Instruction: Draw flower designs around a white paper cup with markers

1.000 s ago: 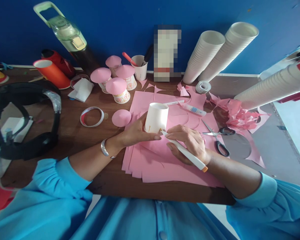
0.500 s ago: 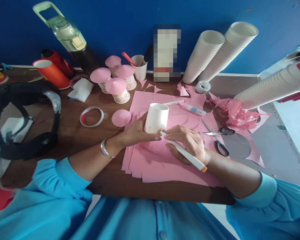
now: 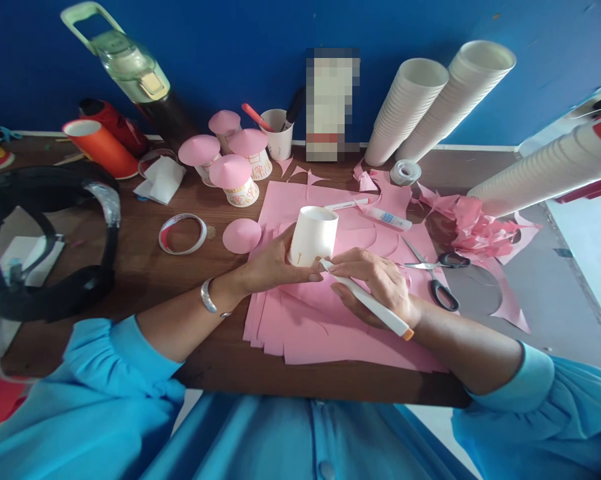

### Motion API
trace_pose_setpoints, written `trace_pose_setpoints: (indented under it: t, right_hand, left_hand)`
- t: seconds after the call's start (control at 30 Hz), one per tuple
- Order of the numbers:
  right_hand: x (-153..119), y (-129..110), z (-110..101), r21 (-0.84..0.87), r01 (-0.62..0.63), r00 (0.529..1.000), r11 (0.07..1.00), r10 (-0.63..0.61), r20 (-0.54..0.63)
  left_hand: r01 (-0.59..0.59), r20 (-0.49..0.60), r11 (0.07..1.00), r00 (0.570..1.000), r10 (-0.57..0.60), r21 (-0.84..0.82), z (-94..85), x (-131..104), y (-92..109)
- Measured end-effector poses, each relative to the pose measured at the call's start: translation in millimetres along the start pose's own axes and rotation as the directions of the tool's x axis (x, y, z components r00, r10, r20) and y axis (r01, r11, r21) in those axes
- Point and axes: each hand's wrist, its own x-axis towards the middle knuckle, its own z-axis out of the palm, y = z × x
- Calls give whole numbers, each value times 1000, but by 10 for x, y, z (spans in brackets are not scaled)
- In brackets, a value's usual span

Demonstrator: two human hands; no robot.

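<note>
My left hand (image 3: 275, 263) is wrapped round a white paper cup (image 3: 314, 233) above the pink sheets (image 3: 300, 333). Small orange-brown marks show low on the cup's side. In my right hand (image 3: 375, 283) is a white marker (image 3: 373, 307) with an orange end, its tip against the lower side of the cup. To the left, a pink paper cone (image 3: 242, 236) lies on the brown table (image 3: 195, 353). Behind it stand several decorated cups with pink cone tops, one of them a front cup (image 3: 241, 193) with red and yellow drawings.
Scissors (image 3: 436, 283), a glue tube (image 3: 387, 219) and pink scraps (image 3: 485, 230) lie to the right. Tall cup stacks (image 3: 407, 110) stand behind. A tape ring (image 3: 183, 234), a black headset (image 3: 50, 307), a bottle (image 3: 135, 70) and an orange cup (image 3: 103, 150) are on the left.
The view has shifted very slightly. My right hand and the marker have moved a little, with the tip still at the lower side of the cup.
</note>
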Motion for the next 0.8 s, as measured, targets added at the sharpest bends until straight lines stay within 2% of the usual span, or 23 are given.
trace_pose_setpoints:
  t: [0.37, 0.8]
  right_hand:
    - [-36, -9, 26, 8, -52, 998, 999, 52, -23]
    - [14, -23, 6, -19, -14, 1000, 1000, 14, -21]
  left_hand:
    - [-11, 8, 999, 1000, 11, -30, 4, -6, -7]
    - [-19, 8, 1000, 1000, 19, -4, -12, -8, -17]
